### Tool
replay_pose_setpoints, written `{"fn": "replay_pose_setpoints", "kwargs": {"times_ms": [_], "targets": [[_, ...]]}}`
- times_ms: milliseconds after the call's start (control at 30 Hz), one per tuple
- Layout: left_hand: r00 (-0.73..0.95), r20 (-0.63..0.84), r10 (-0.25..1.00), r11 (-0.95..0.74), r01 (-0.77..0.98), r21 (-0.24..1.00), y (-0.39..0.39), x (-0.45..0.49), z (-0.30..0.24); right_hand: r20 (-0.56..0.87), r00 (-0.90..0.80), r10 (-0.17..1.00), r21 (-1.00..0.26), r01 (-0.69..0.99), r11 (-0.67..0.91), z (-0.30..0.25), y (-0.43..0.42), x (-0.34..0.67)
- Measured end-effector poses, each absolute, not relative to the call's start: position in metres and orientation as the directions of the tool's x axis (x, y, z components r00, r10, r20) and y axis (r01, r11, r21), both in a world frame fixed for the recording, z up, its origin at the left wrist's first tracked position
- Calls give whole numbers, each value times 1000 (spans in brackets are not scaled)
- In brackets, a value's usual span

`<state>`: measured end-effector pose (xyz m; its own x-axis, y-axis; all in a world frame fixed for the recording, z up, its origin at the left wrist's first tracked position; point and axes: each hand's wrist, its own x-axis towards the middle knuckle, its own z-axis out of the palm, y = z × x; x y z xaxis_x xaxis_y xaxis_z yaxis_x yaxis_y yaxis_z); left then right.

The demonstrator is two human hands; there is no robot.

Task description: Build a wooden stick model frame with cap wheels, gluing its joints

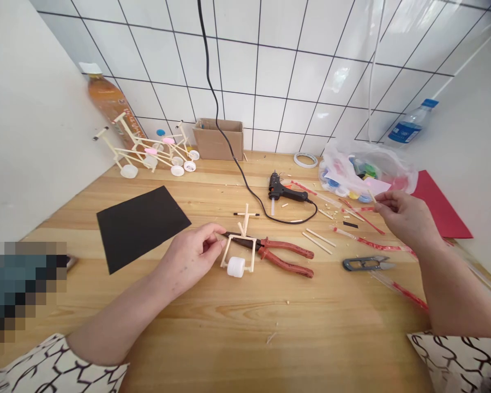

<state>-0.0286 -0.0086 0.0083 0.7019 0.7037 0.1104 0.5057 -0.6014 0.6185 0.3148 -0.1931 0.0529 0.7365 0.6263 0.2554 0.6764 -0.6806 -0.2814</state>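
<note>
My left hand [198,248] is closed in a pinch, with the pale end of a short wooden stick [220,236] showing between its fingertips. Right beside those fingers is a small stick frame [254,254], with a white bottle-cap wheel [236,267] between its two legs. Red-handled pliers [286,248] lie with their dark jaws across the frame's top bar; which is over the other is hard to tell. Over at the right, my right hand [405,215] pinches a thin wooden stick [372,196], raised in front of a plastic bag [331,164].
A black glue gun [286,191] and its cord lie behind the pliers. Grey thread snips [366,263], loose sticks [317,241] and red-striped wrappers [372,244] lie to the right. Black card [143,226], stick-built tricycles [147,153] and a cardboard box [225,142] stand or lie left and back.
</note>
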Motion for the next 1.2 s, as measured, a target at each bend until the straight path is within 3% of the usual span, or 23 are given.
{"fn": "replay_pose_setpoints", "kwargs": {"times_ms": [100, 233, 667, 900, 1067, 1200], "targets": [[703, 116, 701, -609, 506, 611, -10, -29, 9, 177, 783, 596, -359, 615, -702, 52, -192, 313], [709, 105, 697, -608, 508, 610, -10, -28, 11, 77, 781, 620, -352, 603, -716, 50, -191, 313], [696, 111, 710, -606, 522, 601, -7, -29, 11, -100, 723, 683, 23, 688, -725, 27, -182, 331], [692, 168, 702, -628, 491, 604, -4, -31, 6, -147, 706, 693, 119, 708, -696, 37, -185, 327], [580, 423, 696, -688, 370, 624, -4, -32, 8, -83, 630, 772, -1, 775, -633, 66, -191, 295], [509, 660, 553, -814, 162, 557, -20, -30, 21, 12, 254, 967, -349, 907, -234, 76, -181, 236]]}}
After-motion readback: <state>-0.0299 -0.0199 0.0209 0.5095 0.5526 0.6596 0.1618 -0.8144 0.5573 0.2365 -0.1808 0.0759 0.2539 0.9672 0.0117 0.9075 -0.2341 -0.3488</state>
